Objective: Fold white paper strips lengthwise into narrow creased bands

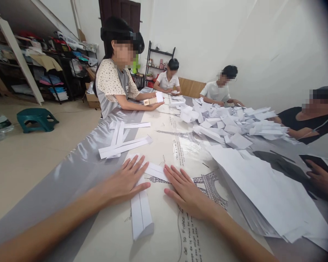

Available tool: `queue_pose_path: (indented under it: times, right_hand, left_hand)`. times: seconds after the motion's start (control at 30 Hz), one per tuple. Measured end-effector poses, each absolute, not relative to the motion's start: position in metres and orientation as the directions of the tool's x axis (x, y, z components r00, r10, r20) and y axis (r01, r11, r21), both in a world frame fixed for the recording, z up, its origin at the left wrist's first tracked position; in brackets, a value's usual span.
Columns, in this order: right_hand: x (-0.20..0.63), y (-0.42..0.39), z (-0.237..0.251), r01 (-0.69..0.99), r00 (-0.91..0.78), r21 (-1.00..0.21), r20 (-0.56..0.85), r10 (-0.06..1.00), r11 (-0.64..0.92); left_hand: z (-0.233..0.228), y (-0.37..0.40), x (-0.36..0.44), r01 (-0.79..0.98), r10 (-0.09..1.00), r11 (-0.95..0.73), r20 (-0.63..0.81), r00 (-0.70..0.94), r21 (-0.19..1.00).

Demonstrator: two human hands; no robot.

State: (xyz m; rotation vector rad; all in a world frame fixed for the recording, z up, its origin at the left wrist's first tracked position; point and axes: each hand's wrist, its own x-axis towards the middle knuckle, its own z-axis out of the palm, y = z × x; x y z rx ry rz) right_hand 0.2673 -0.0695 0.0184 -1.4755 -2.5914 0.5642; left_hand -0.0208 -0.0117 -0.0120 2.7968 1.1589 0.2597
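Two folded white paper strips meet in an L shape in front of me. One paper strip [141, 213] runs toward me with a bent, lifted near end; the other paper strip [155, 171] slants off to the right. My left hand [129, 178] lies flat where they meet, fingers spread. Flat too, my right hand [187, 189] touches the right end of the slanting strip with its fingertips. Just beyond my left hand, several folded paper strips [120, 145] lie crossed over one another. Part of the strips is hidden under my hands.
A stack of white paper sheets [268, 193] lies on the right, with a large heap of folded paper [226, 122] behind it. A printed tablecloth [164, 233] covers the table. Several people sit around it; one holds a wooden block and paper. A green stool [36, 118] stands left.
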Motion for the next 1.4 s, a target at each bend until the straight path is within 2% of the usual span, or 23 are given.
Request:
queue_pose_path:
  times: [0.1, 0.27, 0.37, 0.53, 0.67, 0.8, 0.93, 1.4]
  right_hand:
    - [0.265, -0.069, 0.019, 0.809, -0.528, -0.342, -0.062, 0.847, 0.479]
    - [0.248, -0.071, 0.021, 0.793, -0.564, -0.232, 0.070, 0.823, 0.563]
    - [0.242, -0.075, 0.018, 0.766, -0.592, -0.295, 0.023, 0.805, 0.571]
    - [0.243, -0.077, 0.016, 0.796, -0.537, -0.358, -0.048, 0.842, 0.487]
    - [0.245, -0.077, 0.019, 0.801, -0.522, -0.394, -0.090, 0.848, 0.451]
    - [0.253, -0.076, 0.020, 0.798, -0.514, -0.433, -0.124, 0.848, 0.420]
    - [0.260, -0.076, 0.017, 0.802, -0.508, -0.420, -0.108, 0.855, 0.424]
    - [0.298, -0.105, 0.017, 0.893, -0.375, -0.329, -0.162, 0.913, 0.308]
  left_hand:
    - [-0.008, -0.014, -0.017, 0.688, 0.705, -0.709, 0.108, 0.701, 0.156]
    - [-0.006, -0.013, -0.015, 0.678, 0.693, -0.721, 0.173, 0.700, 0.144]
    - [-0.003, -0.011, -0.018, 0.677, 0.694, -0.720, 0.159, 0.702, 0.152]
    - [-0.005, -0.008, -0.026, 0.691, 0.709, -0.705, 0.152, 0.688, 0.159]
    - [-0.014, -0.007, -0.028, 0.691, 0.685, -0.719, 0.242, 0.687, 0.073]
    - [-0.019, -0.009, -0.024, 0.709, 0.679, -0.704, 0.257, 0.688, -0.038]
    - [-0.018, -0.010, -0.024, 0.707, 0.673, -0.702, 0.247, 0.697, -0.084]
    - [-0.012, -0.009, -0.026, 0.702, 0.685, -0.712, 0.226, 0.692, 0.008]
